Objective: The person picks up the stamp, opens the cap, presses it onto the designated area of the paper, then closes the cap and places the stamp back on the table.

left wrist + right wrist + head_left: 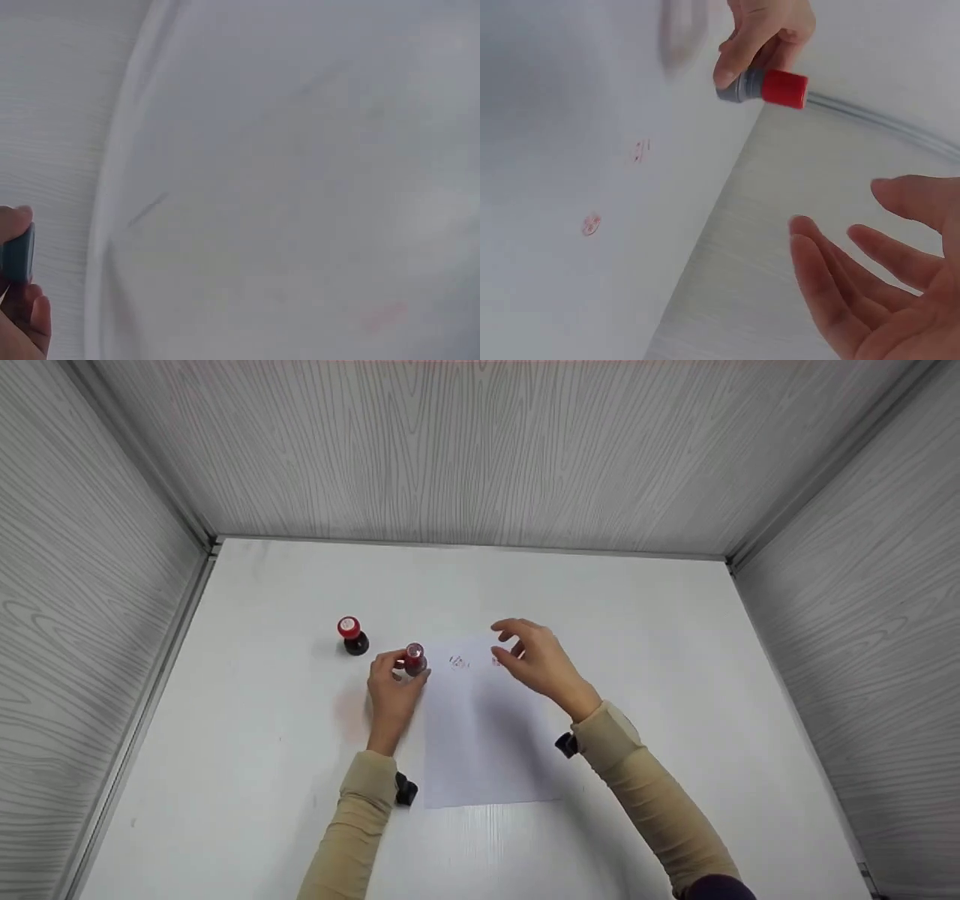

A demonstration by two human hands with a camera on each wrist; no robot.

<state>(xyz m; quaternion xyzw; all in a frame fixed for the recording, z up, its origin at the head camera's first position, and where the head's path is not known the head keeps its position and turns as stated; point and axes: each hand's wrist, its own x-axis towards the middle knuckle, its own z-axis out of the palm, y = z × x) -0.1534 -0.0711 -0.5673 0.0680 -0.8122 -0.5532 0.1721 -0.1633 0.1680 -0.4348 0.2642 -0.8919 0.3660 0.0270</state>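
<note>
My left hand (pixel 391 690) grips a stamp (pixel 763 88) by its dark grey base, thumb on one side and fingers on the other. The red handle end of that stamp points away from the base in the right wrist view. In the left wrist view only part of the dark base (pixel 18 255) shows between thumb and fingers. My right hand (pixel 536 660) hovers over the top right of the white paper (pixel 480 750), fingers apart and loosely bent, holding nothing. Red stamped marks (pixel 591 223) show on the paper near its top edge.
A second stamp (pixel 352 636), with a red top and black base, stands on the white table (pixel 247 720) left of the paper. Grey wood-grain panels (pixel 465 450) enclose the table at the back and both sides.
</note>
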